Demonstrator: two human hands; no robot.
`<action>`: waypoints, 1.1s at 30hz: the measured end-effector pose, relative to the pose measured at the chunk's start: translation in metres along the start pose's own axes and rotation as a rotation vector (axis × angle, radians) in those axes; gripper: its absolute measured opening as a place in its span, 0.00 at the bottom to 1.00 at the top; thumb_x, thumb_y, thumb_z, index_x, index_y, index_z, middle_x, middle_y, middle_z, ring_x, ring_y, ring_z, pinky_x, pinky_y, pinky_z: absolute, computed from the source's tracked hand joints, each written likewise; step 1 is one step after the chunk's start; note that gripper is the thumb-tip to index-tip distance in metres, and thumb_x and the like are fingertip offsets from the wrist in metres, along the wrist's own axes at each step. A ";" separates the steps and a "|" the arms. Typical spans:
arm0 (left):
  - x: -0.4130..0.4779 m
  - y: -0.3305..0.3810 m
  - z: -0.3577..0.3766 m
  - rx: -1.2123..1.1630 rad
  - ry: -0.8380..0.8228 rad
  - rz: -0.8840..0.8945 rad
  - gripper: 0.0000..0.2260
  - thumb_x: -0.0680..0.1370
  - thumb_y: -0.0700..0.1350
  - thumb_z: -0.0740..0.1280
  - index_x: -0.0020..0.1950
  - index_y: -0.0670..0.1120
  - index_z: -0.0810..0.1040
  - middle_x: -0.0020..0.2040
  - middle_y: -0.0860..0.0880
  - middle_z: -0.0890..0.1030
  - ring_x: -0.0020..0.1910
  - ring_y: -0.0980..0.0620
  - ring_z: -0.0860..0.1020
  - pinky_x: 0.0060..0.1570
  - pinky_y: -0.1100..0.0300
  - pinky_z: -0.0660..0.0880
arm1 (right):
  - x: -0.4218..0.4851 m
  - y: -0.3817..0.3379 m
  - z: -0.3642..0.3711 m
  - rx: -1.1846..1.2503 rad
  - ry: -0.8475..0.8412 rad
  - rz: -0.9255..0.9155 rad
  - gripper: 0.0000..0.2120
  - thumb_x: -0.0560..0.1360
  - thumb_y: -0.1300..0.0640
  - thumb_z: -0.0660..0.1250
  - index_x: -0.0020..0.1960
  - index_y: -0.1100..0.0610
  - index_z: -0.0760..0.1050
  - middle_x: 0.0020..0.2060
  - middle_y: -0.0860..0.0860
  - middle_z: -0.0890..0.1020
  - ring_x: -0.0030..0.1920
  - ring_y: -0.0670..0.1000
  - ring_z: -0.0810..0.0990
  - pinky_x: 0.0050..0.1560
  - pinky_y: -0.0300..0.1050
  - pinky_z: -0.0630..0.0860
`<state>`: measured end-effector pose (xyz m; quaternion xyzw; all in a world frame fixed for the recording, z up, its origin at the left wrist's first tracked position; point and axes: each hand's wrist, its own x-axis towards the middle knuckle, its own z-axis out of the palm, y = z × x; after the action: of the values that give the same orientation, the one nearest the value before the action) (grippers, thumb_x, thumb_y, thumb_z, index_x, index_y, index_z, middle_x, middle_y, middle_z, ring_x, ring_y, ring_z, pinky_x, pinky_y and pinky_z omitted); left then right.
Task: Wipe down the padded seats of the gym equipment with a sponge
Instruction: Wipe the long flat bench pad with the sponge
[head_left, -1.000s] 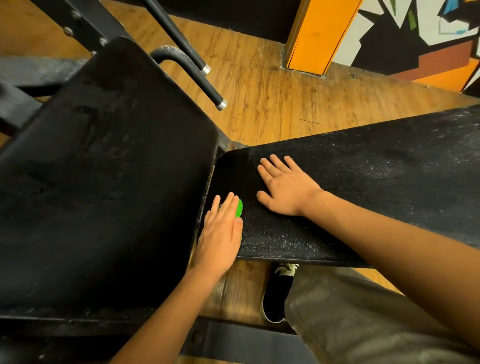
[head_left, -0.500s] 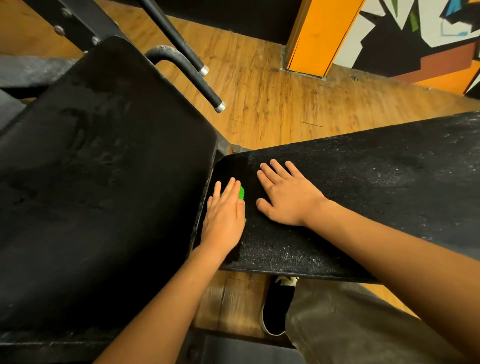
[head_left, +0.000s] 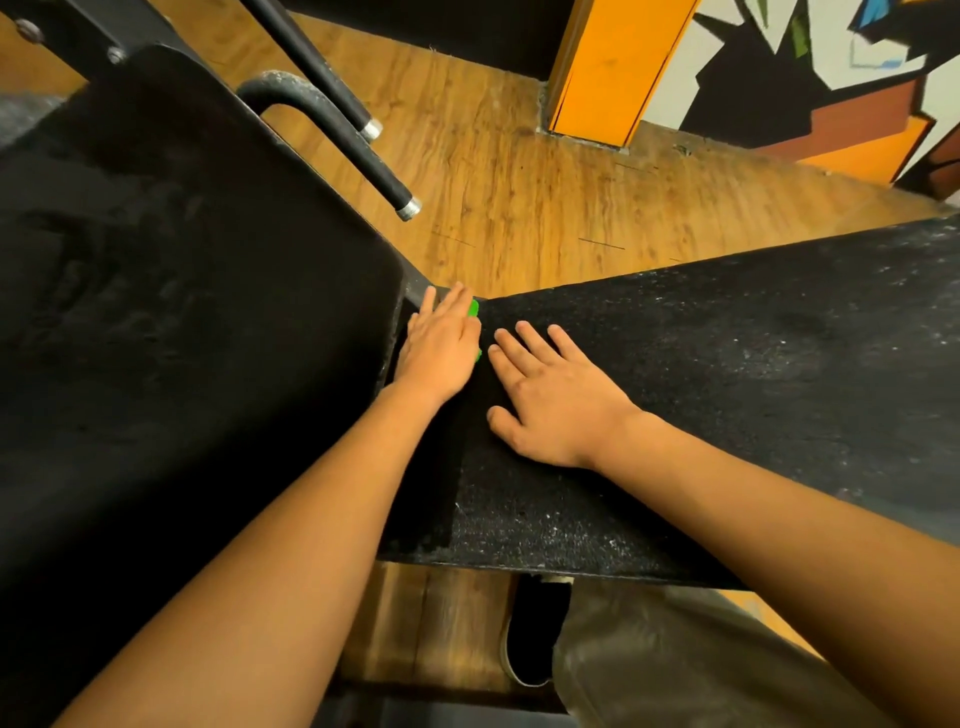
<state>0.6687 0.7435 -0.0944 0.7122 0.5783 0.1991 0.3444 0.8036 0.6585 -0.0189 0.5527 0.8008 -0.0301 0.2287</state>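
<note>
A long black padded bench seat (head_left: 727, 374) runs from the centre to the right, speckled with pale dust. My left hand (head_left: 441, 348) lies flat with straight fingers on a green sponge (head_left: 474, 307), pressing it onto the seat's far left corner; only slivers of green show past the fingers. My right hand (head_left: 550, 400) rests flat on the seat just to the right, fingers spread, holding nothing. A darker band of pad runs from the sponge back to the near edge. A second large black pad (head_left: 182, 312) fills the left of the view.
Two black metal bars (head_left: 384, 182) with silver end caps stick out over the wooden floor (head_left: 519, 208) behind the pads. An orange pillar (head_left: 608, 67) and a painted wall stand at the back. My shoe (head_left: 535, 629) and trouser leg are below the seat's near edge.
My left hand has slid the sponge away from me along the seat's left end, from the near edge to the far corner. The right hand has stayed flat on the seat.
</note>
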 end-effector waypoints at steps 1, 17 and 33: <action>-0.002 -0.001 -0.001 -0.006 -0.006 0.008 0.23 0.87 0.48 0.50 0.83 0.50 0.54 0.83 0.54 0.51 0.82 0.50 0.43 0.80 0.46 0.46 | 0.000 0.000 0.000 0.004 -0.004 -0.001 0.36 0.83 0.38 0.45 0.83 0.58 0.43 0.83 0.56 0.44 0.82 0.55 0.39 0.80 0.56 0.37; -0.079 -0.009 0.010 -0.046 0.018 0.048 0.24 0.87 0.48 0.51 0.83 0.50 0.53 0.83 0.56 0.49 0.81 0.54 0.42 0.80 0.49 0.45 | -0.018 0.007 -0.011 0.012 0.000 0.022 0.33 0.85 0.41 0.46 0.83 0.58 0.46 0.83 0.54 0.47 0.82 0.53 0.42 0.80 0.55 0.37; -0.082 -0.009 0.009 -0.017 0.023 0.057 0.23 0.87 0.49 0.50 0.83 0.50 0.52 0.83 0.55 0.50 0.82 0.53 0.42 0.79 0.49 0.47 | -0.112 0.074 -0.011 -0.063 0.034 0.257 0.45 0.73 0.31 0.29 0.84 0.53 0.42 0.83 0.49 0.43 0.82 0.51 0.38 0.80 0.58 0.37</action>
<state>0.6482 0.6636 -0.0971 0.7233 0.5599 0.2218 0.3379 0.8982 0.5927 0.0512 0.6437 0.7277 0.0343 0.2342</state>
